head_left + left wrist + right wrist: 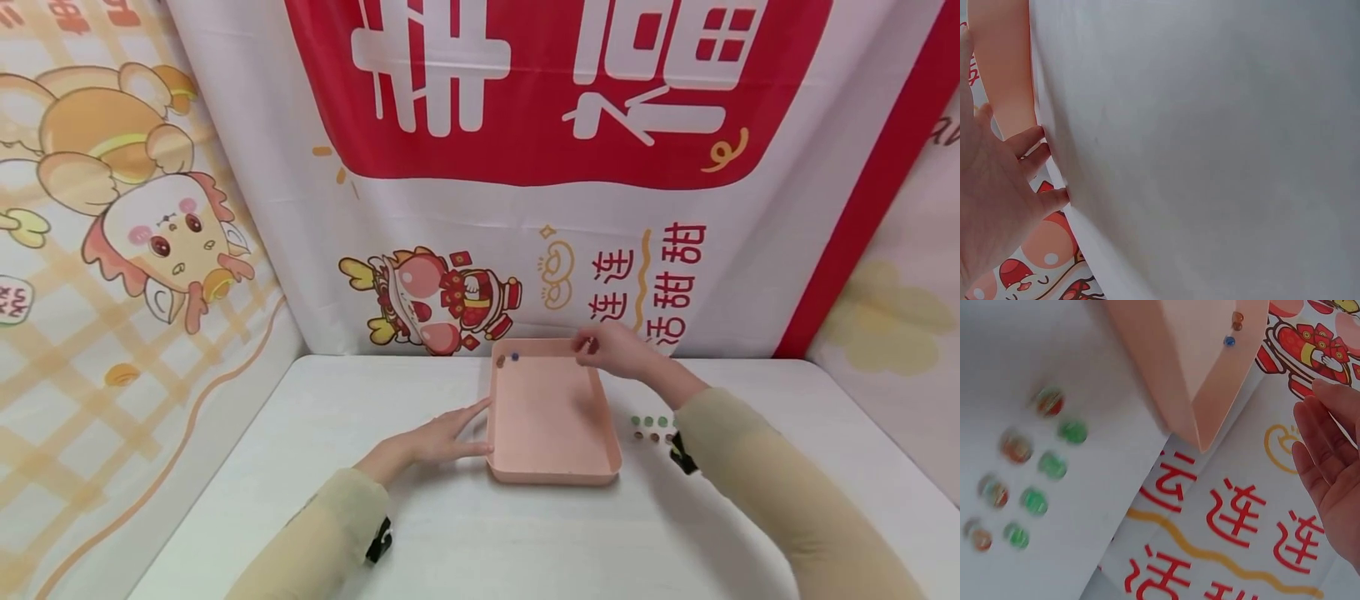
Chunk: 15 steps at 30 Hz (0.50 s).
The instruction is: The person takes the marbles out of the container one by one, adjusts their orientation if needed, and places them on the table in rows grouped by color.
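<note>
While left hand [437, 440] touches pink tray [547, 429], grip outspread | right hand [618, 350] nearby | its grip: cannot tell

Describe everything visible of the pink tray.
The pink tray is rectangular and shallow, plastic-looking, with low walls. It lies open side up on the table, a blue bead and two brown beads inside near its far left corner. The left hand touches its left wall; the right hand hovers by its far right corner.
</note>
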Tool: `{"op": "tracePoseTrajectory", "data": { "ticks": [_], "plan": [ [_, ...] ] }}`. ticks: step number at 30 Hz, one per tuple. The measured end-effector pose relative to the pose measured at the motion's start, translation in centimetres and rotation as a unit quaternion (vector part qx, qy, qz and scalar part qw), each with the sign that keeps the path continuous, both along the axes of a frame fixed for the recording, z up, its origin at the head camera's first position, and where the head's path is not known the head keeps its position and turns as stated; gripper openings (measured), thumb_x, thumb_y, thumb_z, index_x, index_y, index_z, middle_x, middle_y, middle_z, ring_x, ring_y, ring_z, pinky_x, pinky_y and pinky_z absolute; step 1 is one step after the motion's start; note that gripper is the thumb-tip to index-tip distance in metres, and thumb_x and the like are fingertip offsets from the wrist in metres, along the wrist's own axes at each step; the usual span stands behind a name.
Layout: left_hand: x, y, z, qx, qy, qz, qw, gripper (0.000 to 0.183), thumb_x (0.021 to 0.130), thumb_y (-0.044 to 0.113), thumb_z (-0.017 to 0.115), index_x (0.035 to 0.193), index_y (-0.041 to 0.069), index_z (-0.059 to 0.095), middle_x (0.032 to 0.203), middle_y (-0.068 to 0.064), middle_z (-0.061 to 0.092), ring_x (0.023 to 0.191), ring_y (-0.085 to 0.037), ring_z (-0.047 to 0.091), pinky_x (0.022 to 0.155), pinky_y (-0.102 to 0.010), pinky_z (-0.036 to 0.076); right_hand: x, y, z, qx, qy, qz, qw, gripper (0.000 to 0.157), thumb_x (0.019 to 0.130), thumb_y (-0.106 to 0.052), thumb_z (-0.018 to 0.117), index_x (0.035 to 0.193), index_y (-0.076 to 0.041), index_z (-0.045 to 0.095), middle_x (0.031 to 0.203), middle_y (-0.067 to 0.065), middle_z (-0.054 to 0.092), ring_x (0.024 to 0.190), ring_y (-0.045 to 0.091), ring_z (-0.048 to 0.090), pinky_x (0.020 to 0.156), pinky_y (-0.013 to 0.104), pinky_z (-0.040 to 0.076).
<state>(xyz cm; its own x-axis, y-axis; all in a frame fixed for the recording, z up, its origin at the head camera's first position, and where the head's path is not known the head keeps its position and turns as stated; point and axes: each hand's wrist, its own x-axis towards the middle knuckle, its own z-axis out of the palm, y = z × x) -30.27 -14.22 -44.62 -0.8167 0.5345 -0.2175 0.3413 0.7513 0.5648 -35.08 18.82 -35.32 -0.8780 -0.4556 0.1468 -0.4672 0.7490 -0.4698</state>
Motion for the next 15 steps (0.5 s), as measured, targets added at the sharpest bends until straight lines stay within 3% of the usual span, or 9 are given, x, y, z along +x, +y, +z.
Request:
{"op": "tracePoseTrajectory", "data": {
  "ticks": [15],
  "plan": [
    [-0.2, -0.3, -0.2, -0.001, -0.003, 0.000, 1.0000, 0.085, 0.088, 0.064, 0.057, 0.156, 0.038, 0.014, 0.159, 0.000, 0.022, 0.145, -0.028, 0.019, 0.113, -0.058, 0.018, -4.6, -6.6, -2.4, -0.016, -0.052, -0.004, 0.999, 0.017, 0.089, -0.005, 0.068, 0.105, -0.001, 0.069, 0.102, 0.011, 0.067, 0.090, 0.022, 0.062, 0.079, 0.036, 0.052]
  ]
}}
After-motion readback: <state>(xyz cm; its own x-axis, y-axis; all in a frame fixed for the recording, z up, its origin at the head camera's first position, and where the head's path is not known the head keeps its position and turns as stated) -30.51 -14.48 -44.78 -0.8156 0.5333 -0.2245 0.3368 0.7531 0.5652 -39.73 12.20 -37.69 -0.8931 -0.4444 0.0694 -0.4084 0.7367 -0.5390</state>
